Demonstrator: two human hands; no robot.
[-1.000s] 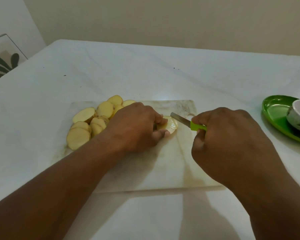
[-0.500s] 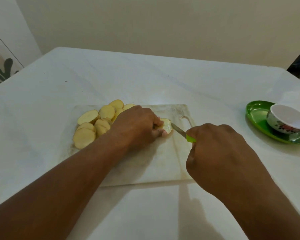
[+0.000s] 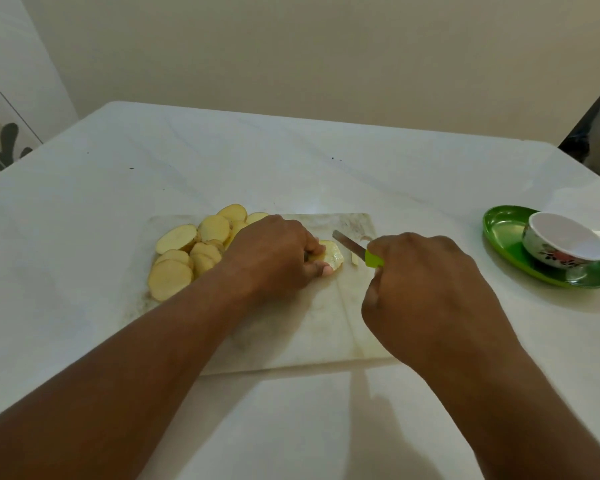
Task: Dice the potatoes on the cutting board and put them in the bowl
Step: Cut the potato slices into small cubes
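A pale, stained cutting board [image 3: 326,327] lies at the middle of the frame on a white marble-look table [image 3: 222,161]. On the board's upper left sits a heap of round potato slices [image 3: 187,258] — overlapping, cut faces up. Just right of that heap the left hand [image 3: 274,258] curls its fingers down over a small stack of potato slices [image 3: 331,256], pinning it to the board; only the right edge of the stack shows past the fingertips. The right hand [image 3: 426,296], at centre right, is clenched around the lime-green handle of a small knife [image 3: 355,251], whose blade points up and left, its tip just above and right of the pinned stack. A thin cut strip of potato [image 3: 355,259] lies on the board right below the blade, apart from the stack. At the right edge of the frame a white bowl with a floral pattern [image 3: 565,242] stands on a green oval tray [image 3: 503,230], well apart from the board. A framed leaf print [image 3: 0,140] leans at the left edge.
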